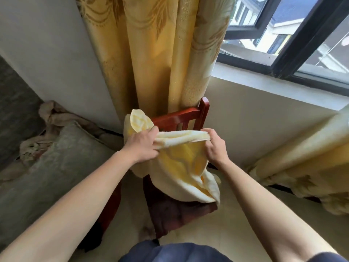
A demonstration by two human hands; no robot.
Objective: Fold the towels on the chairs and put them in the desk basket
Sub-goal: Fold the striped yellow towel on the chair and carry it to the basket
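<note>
A yellow and cream towel (186, 167) hangs in front of a red-brown wooden chair (177, 210). My left hand (143, 146) grips the towel's upper edge on the left, with a loose corner sticking up above it. My right hand (214, 146) pinches the same edge on the right. The edge is stretched between both hands, and the rest of the cloth sags down onto the chair seat. The chair's backrest (187, 116) shows behind the towel. No basket or desk is in view.
A gold patterned curtain (151, 53) hangs right behind the chair. A grey-green cushion (51, 167) and crumpled cloth lie at the left. A window (292, 35) with a pale sill is at the upper right, and more curtain fabric (311, 167) is bunched at the right.
</note>
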